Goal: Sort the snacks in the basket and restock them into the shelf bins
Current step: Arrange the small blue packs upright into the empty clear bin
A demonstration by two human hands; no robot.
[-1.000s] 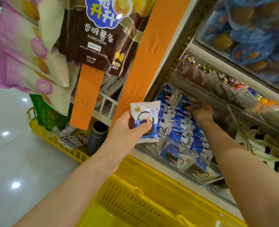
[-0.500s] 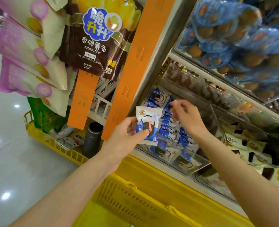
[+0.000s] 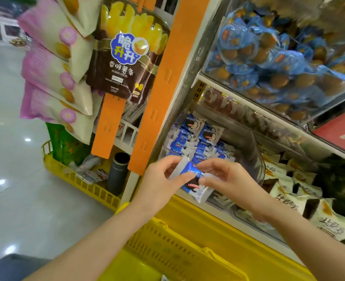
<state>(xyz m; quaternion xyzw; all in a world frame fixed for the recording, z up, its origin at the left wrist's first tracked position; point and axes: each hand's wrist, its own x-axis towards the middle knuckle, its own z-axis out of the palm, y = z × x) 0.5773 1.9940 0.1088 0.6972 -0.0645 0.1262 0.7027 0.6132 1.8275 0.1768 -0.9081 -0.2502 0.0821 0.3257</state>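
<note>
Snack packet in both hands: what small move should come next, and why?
Probably carry the snack packet forward and lay it in the clear bin. Both the left hand and right hand pinch it in front of that bin, whose matching packets share its blue-and-white wrapper.

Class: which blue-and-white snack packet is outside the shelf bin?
The packet pinched between the left hand and right hand; the other packets lie inside the clear bin.
</note>
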